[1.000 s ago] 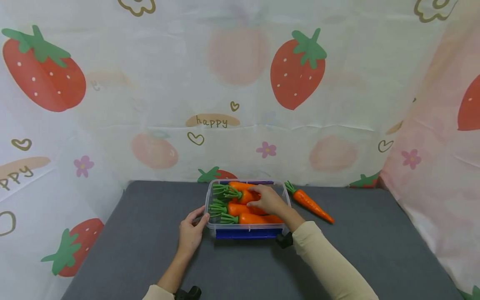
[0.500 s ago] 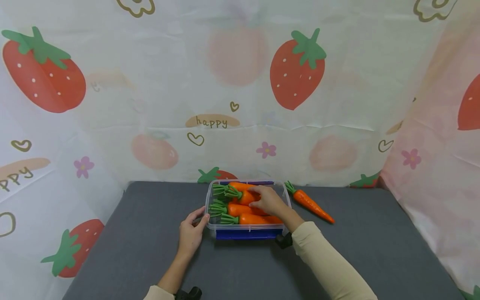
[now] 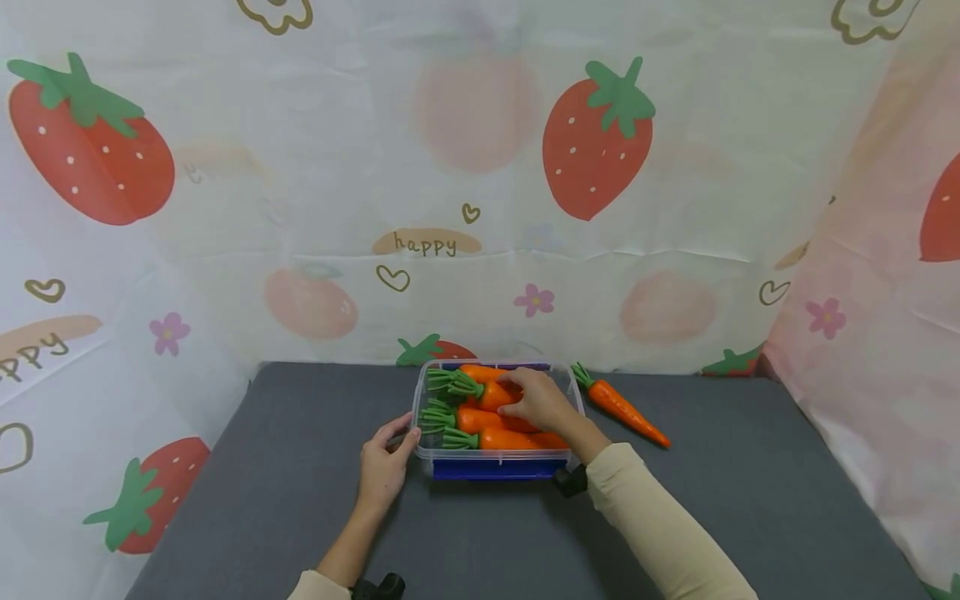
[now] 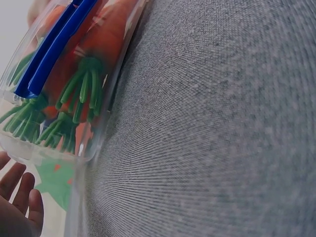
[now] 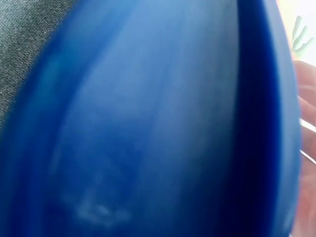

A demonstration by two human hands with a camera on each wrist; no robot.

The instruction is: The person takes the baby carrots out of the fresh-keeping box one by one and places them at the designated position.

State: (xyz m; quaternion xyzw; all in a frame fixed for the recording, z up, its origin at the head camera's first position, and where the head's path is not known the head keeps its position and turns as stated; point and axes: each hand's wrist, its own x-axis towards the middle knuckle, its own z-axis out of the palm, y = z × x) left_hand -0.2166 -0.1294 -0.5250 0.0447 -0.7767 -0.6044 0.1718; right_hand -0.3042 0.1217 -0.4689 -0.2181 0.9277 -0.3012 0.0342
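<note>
On the printed backdrop [image 3: 465,312], the word "happy" [image 3: 426,243] stands above the back edge of the table [image 3: 300,467]; beyond its left edge, cut-off letters "ppy" [image 3: 33,354].

Booth-like space, fruit-print cloth walls [image 3: 712,142] on three sides, grey table [image 3: 277,467]

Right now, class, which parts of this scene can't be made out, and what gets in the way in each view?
Head view: the tip of the upper carrot, hidden by the right hand.
Head view: the rest of the left sleeve, cut off by the bottom edge.
Left wrist view: part of the left hand, cut off by the picture's edges.
Right wrist view: the detail of the blue latch, blurred; it blocks most of what lies beyond.
</note>
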